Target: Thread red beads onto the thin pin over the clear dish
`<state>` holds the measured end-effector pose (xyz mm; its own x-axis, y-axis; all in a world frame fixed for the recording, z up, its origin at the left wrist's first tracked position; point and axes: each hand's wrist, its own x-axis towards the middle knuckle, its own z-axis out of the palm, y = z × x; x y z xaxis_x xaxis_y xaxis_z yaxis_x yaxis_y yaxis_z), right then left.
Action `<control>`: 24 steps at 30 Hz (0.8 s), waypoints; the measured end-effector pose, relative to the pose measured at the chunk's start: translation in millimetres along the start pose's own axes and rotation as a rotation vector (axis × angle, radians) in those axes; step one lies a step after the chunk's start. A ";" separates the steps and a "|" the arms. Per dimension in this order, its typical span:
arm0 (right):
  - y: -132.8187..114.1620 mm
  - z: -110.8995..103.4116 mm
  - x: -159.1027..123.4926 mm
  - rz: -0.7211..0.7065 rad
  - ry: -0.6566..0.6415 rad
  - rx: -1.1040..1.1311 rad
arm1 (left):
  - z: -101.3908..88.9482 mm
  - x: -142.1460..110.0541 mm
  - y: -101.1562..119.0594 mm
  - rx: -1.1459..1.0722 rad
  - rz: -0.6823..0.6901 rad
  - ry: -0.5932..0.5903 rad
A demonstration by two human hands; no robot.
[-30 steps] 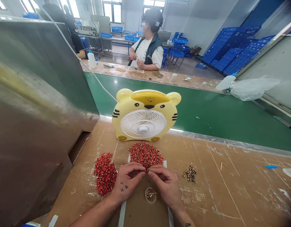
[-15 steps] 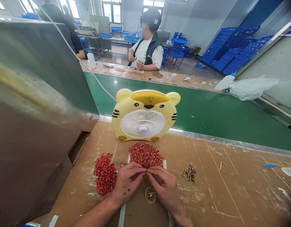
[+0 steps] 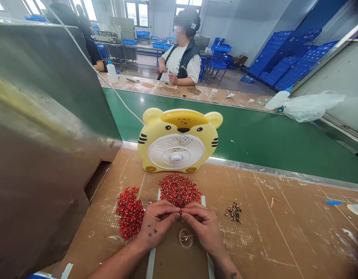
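Left hand [image 3: 157, 224] and right hand [image 3: 203, 226] meet in a tight pinch at the red heap [image 3: 179, 190]

From where I stand, both hands are drawn in close at the bottom centre of the bench, their fingertips [image 3: 179, 209] closed together at the heap's lower edge. A fleck of red shows at the pinch, though it is too small to say exactly what they hold. The heap of small red pieces sits on a white-edged card [image 3: 202, 201], directly ahead of the hands. A second red heap [image 3: 130, 213] lies just left of the left hand, and a smaller cluster of dark-and-gold pieces [image 3: 234, 212] lies to the right, well clear of the right hand. Keeping the piles apart looks deliberate, with each within easy reach. A clear round ring [image 3: 185, 238] rests below the hands on the brown board [image 3: 179, 263]. Behind it all, a yellow tiger-shaped fan [image 3: 176, 153] stands at the bench's far edge, its grille turned toward the seated person, probably for comfort. A green conveyor belt [image 3: 254, 157] runs beyond it, and a co-worker [image 3: 181, 56] sits across it at the upper centre, both hands at a bench of their own.
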<state>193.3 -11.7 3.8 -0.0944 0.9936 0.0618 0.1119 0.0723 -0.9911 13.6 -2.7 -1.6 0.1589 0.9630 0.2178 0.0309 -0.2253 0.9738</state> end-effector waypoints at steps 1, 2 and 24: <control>-0.5 0.8 -0.2 -0.004 0.003 0.003 | 0.5 -0.2 -0.4 -0.011 -0.014 0.005; -1.2 1.6 -0.5 -0.010 0.009 0.002 | 0.9 -0.5 -0.9 -0.019 -0.025 0.009; 15.7 -58.9 18.7 -0.035 0.276 -0.428 | -51.2 12.0 30.4 0.836 -0.048 -0.264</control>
<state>251.6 13.1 -3.6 0.1529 0.9716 0.1804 0.5142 0.0777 -0.8541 -34.1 9.5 34.0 0.3591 0.9317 0.0550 0.7399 -0.3202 0.5916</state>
